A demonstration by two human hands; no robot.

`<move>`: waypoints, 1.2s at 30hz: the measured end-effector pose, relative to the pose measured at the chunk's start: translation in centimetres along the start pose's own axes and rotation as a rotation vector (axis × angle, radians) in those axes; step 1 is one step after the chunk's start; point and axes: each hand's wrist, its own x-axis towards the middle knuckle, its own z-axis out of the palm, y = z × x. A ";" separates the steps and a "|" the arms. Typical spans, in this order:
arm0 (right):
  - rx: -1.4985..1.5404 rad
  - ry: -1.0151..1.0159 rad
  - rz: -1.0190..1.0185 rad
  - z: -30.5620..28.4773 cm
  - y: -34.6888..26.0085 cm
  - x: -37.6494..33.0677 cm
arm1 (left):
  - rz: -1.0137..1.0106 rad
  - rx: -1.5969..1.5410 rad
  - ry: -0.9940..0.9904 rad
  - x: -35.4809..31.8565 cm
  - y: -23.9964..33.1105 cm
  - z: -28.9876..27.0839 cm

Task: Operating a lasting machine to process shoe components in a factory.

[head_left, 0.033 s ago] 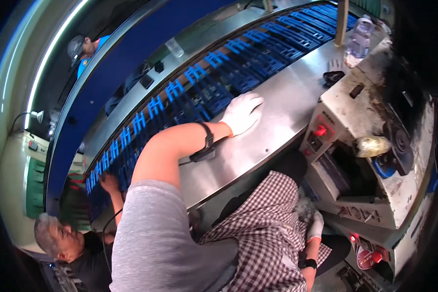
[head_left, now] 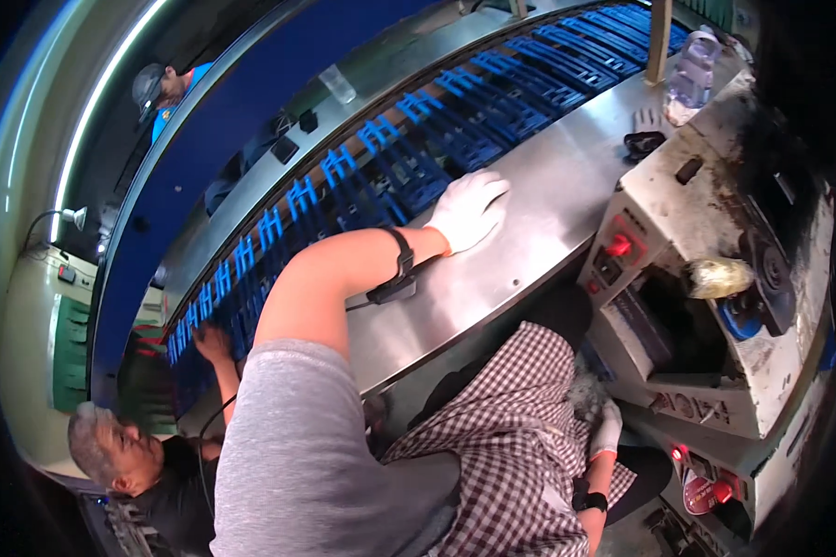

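My left hand (head_left: 471,212), in a white glove, lies palm down on the bare metal ledge (head_left: 539,227) in front of the conveyor. Its fingers are stretched out and slightly bent, with nothing seen in them. My right hand (head_left: 607,430), also gloved in white, rests low by my lap, against the checked apron (head_left: 502,418). A grey, fuzzy-looking patch (head_left: 585,395) lies right beside it; I cannot make out what it is. The right fingers are too small and partly hidden to read. Past the ledge, blue slotted racks (head_left: 381,139) stand in a long row.
A worn white machine (head_left: 636,200) with red switches stands at right, a yellowish roll (head_left: 720,278) on top. A clear plastic bottle (head_left: 692,79) and a dark-palmed glove (head_left: 646,135) lie at the ledge's far end. One co-worker's hand (head_left: 214,343) is at the racks; another person stands beyond.
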 end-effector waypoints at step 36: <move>-0.061 0.033 0.059 0.5 0.1 0.6 | 0.036 -0.001 0.042 -0.4 -1.5 0.3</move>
